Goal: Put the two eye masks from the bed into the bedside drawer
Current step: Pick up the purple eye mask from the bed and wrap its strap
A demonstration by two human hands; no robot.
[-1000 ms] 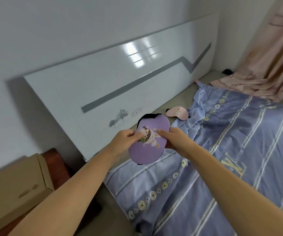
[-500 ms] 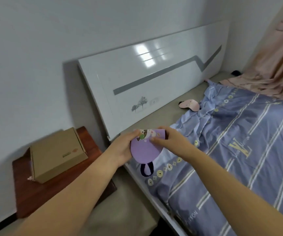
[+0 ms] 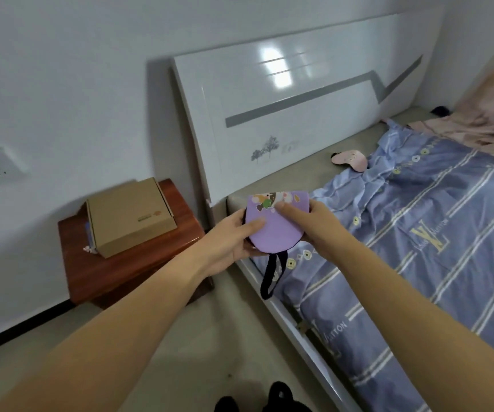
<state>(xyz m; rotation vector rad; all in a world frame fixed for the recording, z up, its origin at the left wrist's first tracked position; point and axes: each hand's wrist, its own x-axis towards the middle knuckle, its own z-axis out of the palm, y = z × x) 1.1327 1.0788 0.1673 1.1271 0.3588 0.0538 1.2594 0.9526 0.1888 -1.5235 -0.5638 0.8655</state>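
Both forearms are bare from the near edge of view to the wrists, with no sleeve, watch or bracelet on them. The left hand (image 3: 230, 242) and the right hand (image 3: 317, 226) wear no gloves or rings. Below, two dark shoes (image 3: 265, 400) show at the floor.

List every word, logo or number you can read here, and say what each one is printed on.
"V": large gold letter on the blue striped bedsheet.
"UTTON": grey print on the same bedsheet near the bed's edge.
Small text flanking the gold letter: too blurred to read.
Cardboard box: an orange logo and a dark line of text, too small to read.
Purple eye mask: cartoon picture only, no words.
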